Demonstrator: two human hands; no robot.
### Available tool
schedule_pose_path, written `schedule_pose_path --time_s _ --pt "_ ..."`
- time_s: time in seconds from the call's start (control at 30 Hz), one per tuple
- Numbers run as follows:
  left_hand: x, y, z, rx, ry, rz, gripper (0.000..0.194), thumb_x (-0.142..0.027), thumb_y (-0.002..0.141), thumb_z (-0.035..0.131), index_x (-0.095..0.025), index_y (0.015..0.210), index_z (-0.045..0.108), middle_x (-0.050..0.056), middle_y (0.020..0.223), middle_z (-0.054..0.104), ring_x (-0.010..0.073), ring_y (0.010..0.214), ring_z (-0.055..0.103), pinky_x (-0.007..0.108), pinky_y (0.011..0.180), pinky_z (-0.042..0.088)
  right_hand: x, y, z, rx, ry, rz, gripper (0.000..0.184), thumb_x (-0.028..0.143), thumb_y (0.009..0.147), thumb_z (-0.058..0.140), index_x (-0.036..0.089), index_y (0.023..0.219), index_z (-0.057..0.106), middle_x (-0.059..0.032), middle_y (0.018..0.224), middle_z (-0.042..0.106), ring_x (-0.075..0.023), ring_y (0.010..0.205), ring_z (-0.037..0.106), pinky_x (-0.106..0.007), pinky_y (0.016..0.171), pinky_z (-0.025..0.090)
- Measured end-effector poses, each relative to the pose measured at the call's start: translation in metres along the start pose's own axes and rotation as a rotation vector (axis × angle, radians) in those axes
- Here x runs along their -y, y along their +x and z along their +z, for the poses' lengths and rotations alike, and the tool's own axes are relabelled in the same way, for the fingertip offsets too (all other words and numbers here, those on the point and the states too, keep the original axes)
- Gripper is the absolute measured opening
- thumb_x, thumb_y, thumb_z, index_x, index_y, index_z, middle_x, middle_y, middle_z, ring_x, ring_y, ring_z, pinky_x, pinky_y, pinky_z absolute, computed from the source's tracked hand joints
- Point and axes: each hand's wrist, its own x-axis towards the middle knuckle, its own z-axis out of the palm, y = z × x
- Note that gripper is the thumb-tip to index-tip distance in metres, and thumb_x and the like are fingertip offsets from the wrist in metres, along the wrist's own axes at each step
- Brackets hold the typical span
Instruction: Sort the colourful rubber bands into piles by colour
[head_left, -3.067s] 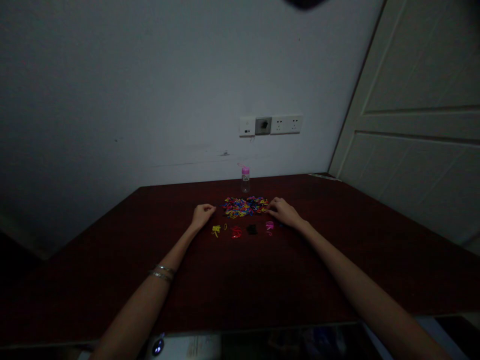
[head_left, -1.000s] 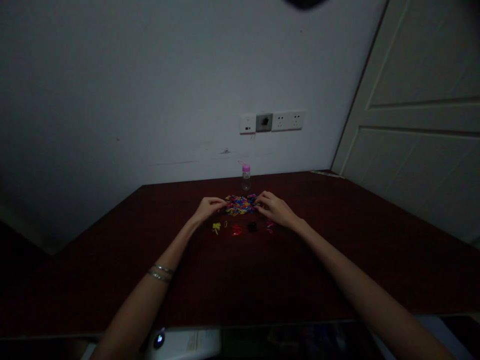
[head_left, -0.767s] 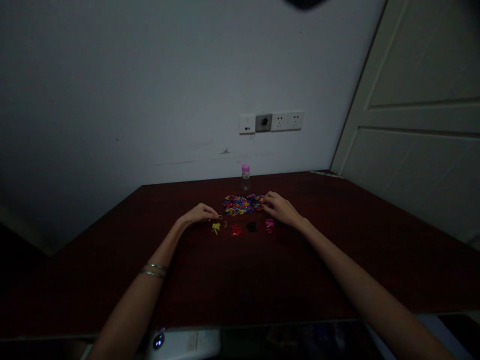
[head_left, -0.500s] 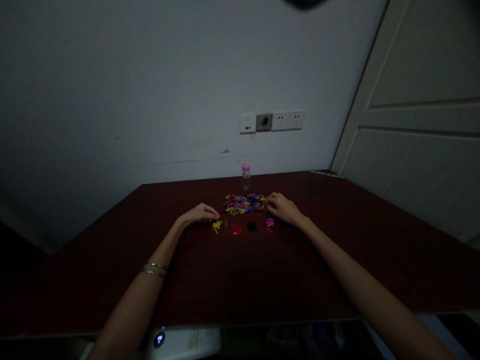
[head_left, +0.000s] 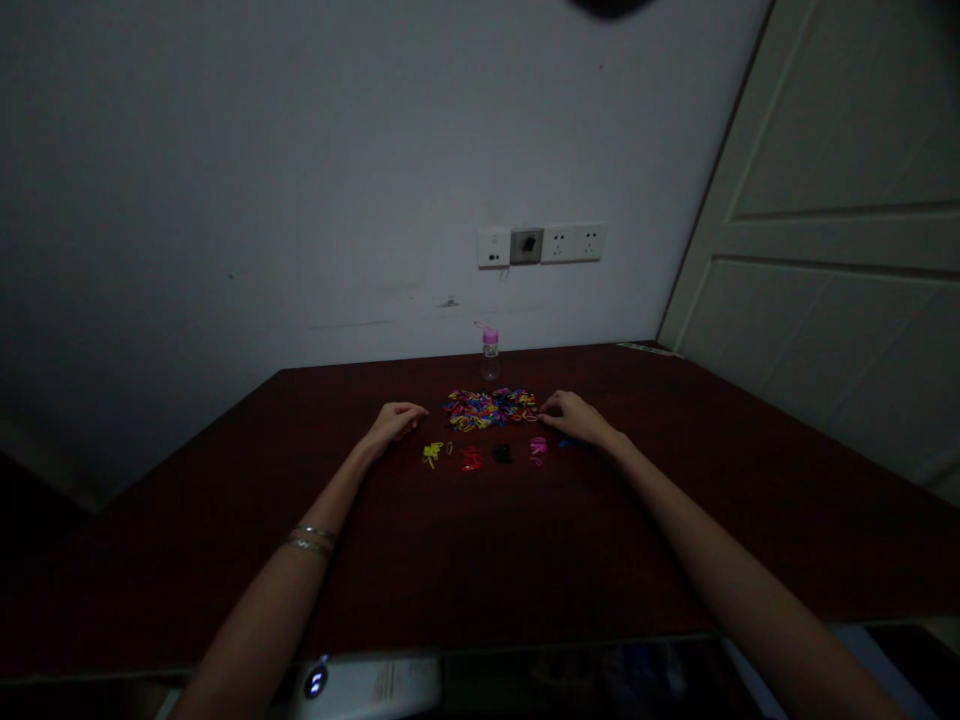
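Note:
A heap of small multicoloured rubber bands [head_left: 487,408] lies on the dark red table [head_left: 480,560]. At the heap's right edge, the fingertips of my right hand [head_left: 576,416] are pinched at a pinkish band. My left hand [head_left: 395,422] is closed, thumb and fingers together, just left of the heap; anything between its fingertips is too small to make out. In front of the heap run little groups by colour: yellow bands [head_left: 432,454], red bands [head_left: 471,458], black bands [head_left: 502,453] and pink bands [head_left: 538,447]. A bit of blue [head_left: 564,442] shows under my right hand.
Behind the heap stands a clear bottle with a pink cap [head_left: 490,358]. The wall carries sockets and a switch [head_left: 540,245]. A white panelled door [head_left: 832,240] is on the right. Below the table's front edge is a white device with a lit display [head_left: 367,685].
My left hand has drawn back from the yellow bands, up and to the left. My right hand has shifted slightly right and down, uncovering some blue beneath it.

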Motion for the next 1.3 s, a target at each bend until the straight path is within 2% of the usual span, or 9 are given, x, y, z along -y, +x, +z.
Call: schedule_pose_path --time_s 0.13,0.37,0.6,0.9,1.17,1.3 --pt "-0.002 -0.001 0.004 -0.069 -0.012 0.007 0.033 -0.037 0.065 0.055 -0.012 0.083 0.065 -0.004 0.052 0.044 0.0027 0.036 0.029 0.017 0.035 0.015 0.001 0.000 0.005 0.011 0.023 -0.030 0.030 0.043 0.077 0.053 0.020 0.091 0.067 -0.0075 0.097 0.061 -0.0189 0.090 0.056 -0.026 0.078 0.043" --pt "-0.007 -0.006 0.008 -0.141 -0.065 0.058 0.034 -0.039 0.064 0.055 -0.010 0.078 0.063 -0.004 0.050 0.043 0.0025 0.035 0.028 0.018 0.035 0.015 0.009 -0.002 0.007 -0.019 -0.028 -0.059 0.017 0.030 0.080 0.052 0.019 0.086 0.064 -0.0069 0.097 0.059 -0.0187 0.094 0.052 -0.027 0.080 0.041" --pt "-0.010 -0.009 0.009 -0.171 -0.071 0.039 0.031 -0.037 0.063 0.055 -0.011 0.077 0.064 -0.004 0.049 0.043 0.0030 0.035 0.028 0.019 0.036 0.015 0.016 -0.003 0.009 -0.021 -0.047 -0.078 0.012 0.023 0.081 0.049 0.018 0.081 0.060 -0.0065 0.093 0.057 -0.0176 0.092 0.050 -0.027 0.079 0.041" --pt "-0.006 -0.006 0.009 -0.164 -0.071 0.044 0.031 -0.037 0.063 0.055 -0.010 0.077 0.064 -0.004 0.050 0.043 0.0032 0.036 0.030 0.018 0.036 0.016 0.009 0.001 0.006 -0.106 0.053 -0.057 0.019 0.027 0.084 0.044 0.016 0.087 0.059 -0.0071 0.095 0.057 -0.0164 0.090 0.051 -0.028 0.080 0.040" --pt "-0.007 -0.008 0.010 -0.176 -0.046 0.048 0.030 -0.034 0.063 0.053 -0.010 0.077 0.064 -0.004 0.050 0.043 0.0033 0.036 0.030 0.019 0.036 0.017 0.012 -0.001 0.001 0.008 0.035 -0.100 0.021 0.035 0.078 0.055 0.021 0.090 0.066 -0.0070 0.097 0.057 -0.0195 0.095 0.050 -0.030 0.081 0.041" --pt "-0.008 -0.009 0.010 -0.174 -0.046 0.031 0.030 -0.035 0.062 0.054 -0.010 0.076 0.064 -0.004 0.049 0.043 0.0033 0.036 0.029 0.019 0.036 0.016 0.015 -0.003 0.001 0.024 0.009 -0.109 0.017 0.030 0.078 0.054 0.021 0.087 0.067 -0.0071 0.097 0.057 -0.0197 0.095 0.050 -0.029 0.080 0.041"
